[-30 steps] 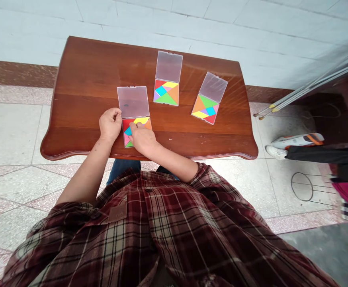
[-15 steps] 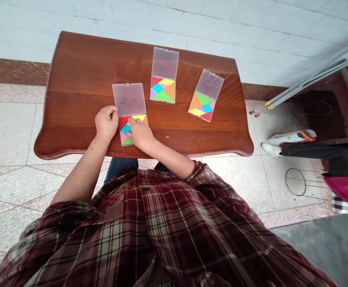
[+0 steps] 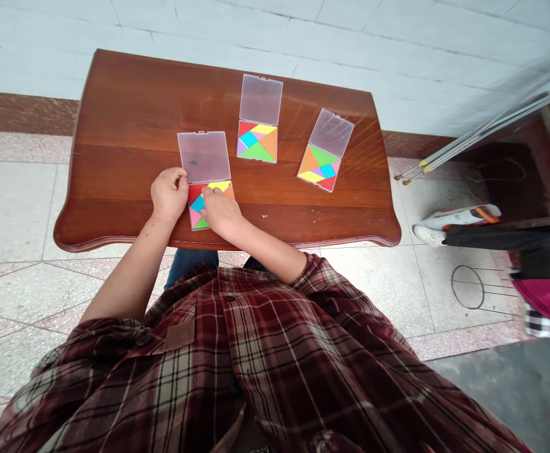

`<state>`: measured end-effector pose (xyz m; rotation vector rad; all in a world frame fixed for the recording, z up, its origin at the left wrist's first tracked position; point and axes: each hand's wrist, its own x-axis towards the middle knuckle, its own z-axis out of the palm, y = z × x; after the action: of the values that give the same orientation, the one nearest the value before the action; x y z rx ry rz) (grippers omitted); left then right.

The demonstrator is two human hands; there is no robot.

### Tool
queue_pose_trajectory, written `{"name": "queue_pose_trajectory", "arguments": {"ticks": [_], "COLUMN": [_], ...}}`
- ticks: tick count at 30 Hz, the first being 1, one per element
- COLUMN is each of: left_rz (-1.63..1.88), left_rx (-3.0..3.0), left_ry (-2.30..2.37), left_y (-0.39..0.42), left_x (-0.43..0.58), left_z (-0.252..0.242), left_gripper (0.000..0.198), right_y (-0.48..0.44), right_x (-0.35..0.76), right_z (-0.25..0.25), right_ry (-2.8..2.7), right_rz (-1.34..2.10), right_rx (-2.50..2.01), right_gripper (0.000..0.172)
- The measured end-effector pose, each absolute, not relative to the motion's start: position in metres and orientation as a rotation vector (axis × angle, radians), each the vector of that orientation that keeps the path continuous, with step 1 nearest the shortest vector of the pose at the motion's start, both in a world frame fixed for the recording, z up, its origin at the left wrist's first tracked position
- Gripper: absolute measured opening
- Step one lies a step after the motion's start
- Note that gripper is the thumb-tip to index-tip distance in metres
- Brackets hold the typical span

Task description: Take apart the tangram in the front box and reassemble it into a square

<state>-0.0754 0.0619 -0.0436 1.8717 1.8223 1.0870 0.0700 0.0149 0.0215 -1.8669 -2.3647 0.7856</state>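
Observation:
A tangram case [image 3: 204, 157] lies unfolded near the front of the table, its clear lid tipped back flat. Coloured pieces fill its tray, among them a red piece [image 3: 194, 191], a blue piece [image 3: 198, 204] and a yellow piece [image 3: 224, 186]. My left hand [image 3: 168, 194] has its fingers curled in, the tips pinched at the case's left edge beside the hinge. My right hand [image 3: 221, 212] rests palm down over the pieces, thumb and forefinger apart and touching them. It hides the right part of the tray.
Two more unfolded tangram cases with filled trays lie on the brown wooden table [image 3: 128, 113]: one at the back middle [image 3: 261, 100], another to the right [image 3: 331, 132]. A tiled wall stands behind. At right are crutches [image 3: 445, 151] and another person's leg [image 3: 492, 242].
Barely anything differs. My right hand has shifted very slightly over the pieces; my left hand stays at the case's edge.

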Motion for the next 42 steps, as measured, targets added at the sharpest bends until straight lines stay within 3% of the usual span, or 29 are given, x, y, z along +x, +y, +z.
{"name": "queue_pose_trajectory", "arguments": {"ticks": [19, 32, 42], "left_rz": [1.007, 1.148, 1.281], "left_rx": [1.930, 1.822, 1.624], "left_ry": [1.839, 1.874, 1.987], "left_y": [0.060, 0.057, 0.051], "left_x": [-0.072, -0.061, -0.047], "left_z": [-0.044, -0.054, -0.053], "left_gripper": [0.009, 0.008, 0.026], "right_y": [0.015, 0.006, 0.015], "right_x": [0.078, 0.074, 0.083], "right_z": [0.014, 0.019, 0.010], "right_ry": [-2.233, -2.166, -1.909], "right_rz": [0.927, 0.972, 1.246], "right_rx": [-1.804, -1.757, -1.733], "right_gripper": [0.049, 0.040, 0.051]}}
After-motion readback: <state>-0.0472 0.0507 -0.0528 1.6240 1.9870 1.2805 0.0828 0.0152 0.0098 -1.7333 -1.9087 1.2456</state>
